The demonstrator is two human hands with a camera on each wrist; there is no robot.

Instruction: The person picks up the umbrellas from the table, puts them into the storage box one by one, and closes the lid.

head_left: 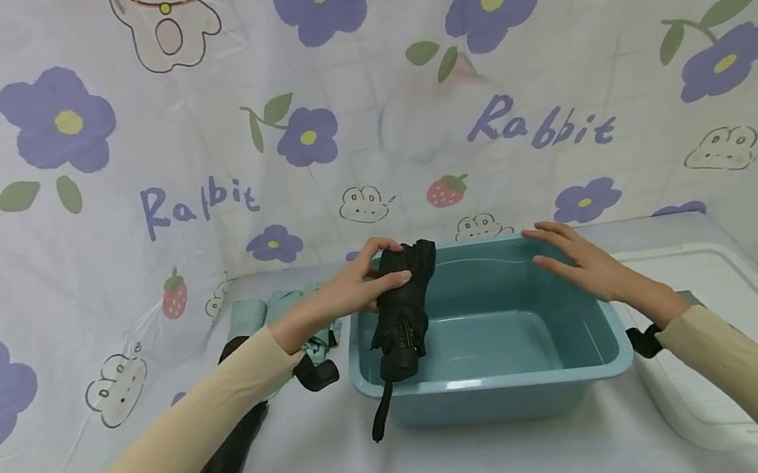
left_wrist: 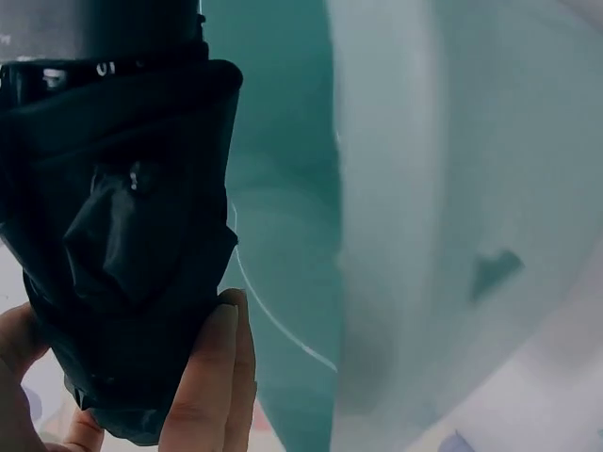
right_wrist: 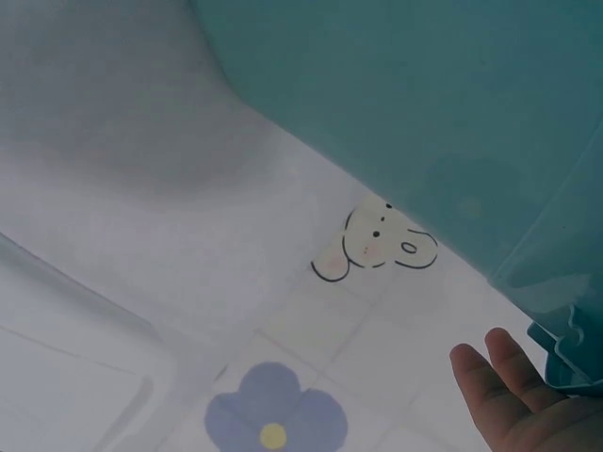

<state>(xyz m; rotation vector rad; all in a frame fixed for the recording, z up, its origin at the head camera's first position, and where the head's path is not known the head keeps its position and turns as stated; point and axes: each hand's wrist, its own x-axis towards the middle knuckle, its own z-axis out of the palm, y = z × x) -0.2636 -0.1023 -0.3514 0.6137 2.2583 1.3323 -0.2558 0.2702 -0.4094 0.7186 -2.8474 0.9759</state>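
Observation:
My left hand (head_left: pixel 360 283) grips a folded black umbrella (head_left: pixel 403 313) with fingers and thumb around its upper part. The umbrella leans over the left side of a blue-green plastic bin (head_left: pixel 506 380), its handle and wrist strap toward me. In the left wrist view the umbrella (left_wrist: pixel 122 207) fills the left side, fingers (left_wrist: pixel 203 386) on either side of it. My right hand (head_left: pixel 587 265) is at the bin's right rim with fingers extended, holding nothing. In the right wrist view, the fingers (right_wrist: pixel 499 377) lie beside the bin's edge.
Left of the bin lie a second black folded umbrella (head_left: pixel 228 456) and light teal folded items (head_left: pixel 266 309), partly hidden by my left arm. A white lid (head_left: pixel 700 378) lies on the right, partly under my right arm. A printed cloth (head_left: pixel 370 166) hangs behind.

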